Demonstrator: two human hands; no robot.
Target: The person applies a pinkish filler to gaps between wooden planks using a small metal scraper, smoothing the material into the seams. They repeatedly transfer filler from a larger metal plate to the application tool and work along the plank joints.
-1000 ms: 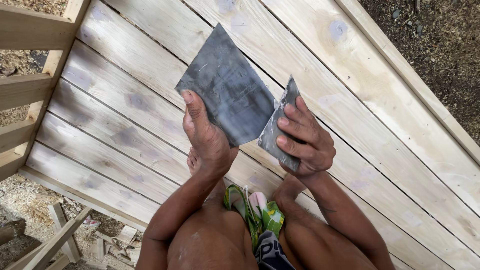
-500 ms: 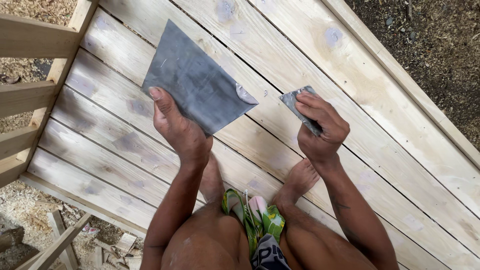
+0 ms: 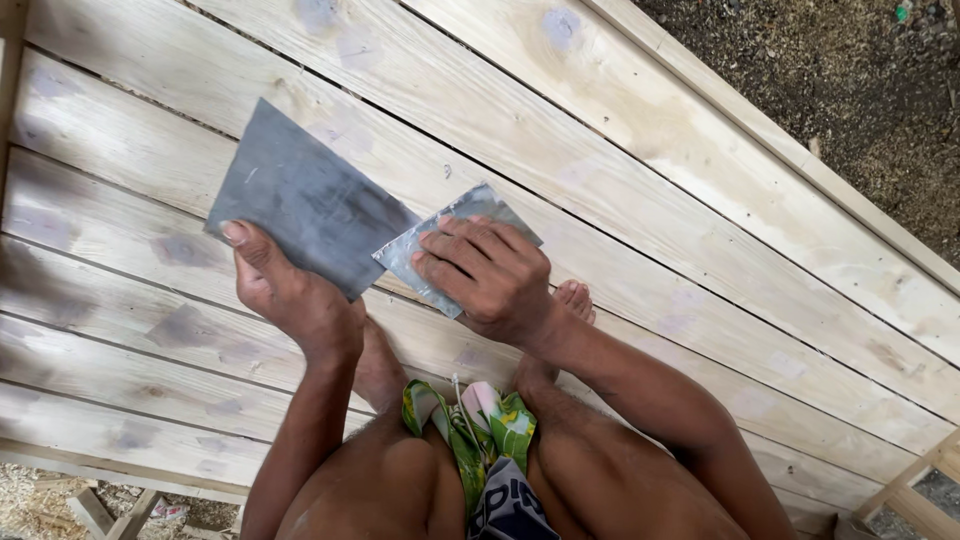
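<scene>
Looking down at our own knees; we crouch barefoot on a pale wooden plank deck (image 3: 700, 230), boards running on a slant across the view.

Left hand (image 3: 290, 295): closed on the lower corner of a large dark grey sheet (image 3: 300, 205), likely sandpaper, thumb on top near the edge. The sheet lies flat, or nearly so, over the planks; we cannot tell whether it touches them everywhere.

Right hand (image 3: 490, 275): fingers curled down over a smaller, lighter grey piece (image 3: 440, 245) with a worn, shiny face. Palm presses it toward the boards. Its left corner sits just beside, perhaps overlapping, the right edge of the big sheet.

Both feet show under the hands, toes (image 3: 575, 297) of one peeking out past the right wrist. Bright green patterned cloth (image 3: 480, 430) lies between the knees.

Around: dark soil (image 3: 850, 90) beyond the deck's raised edge rail at upper right; sawdust and wood scraps (image 3: 90, 500) below the deck at lower left.

Judgement: the step in hand looks like rubbing down the boards, the small piece being the working one and the big sheet held aside. The next move would call for firm flat pressure along the grain, with the large sheet kept from sliding under the right hand.
</scene>
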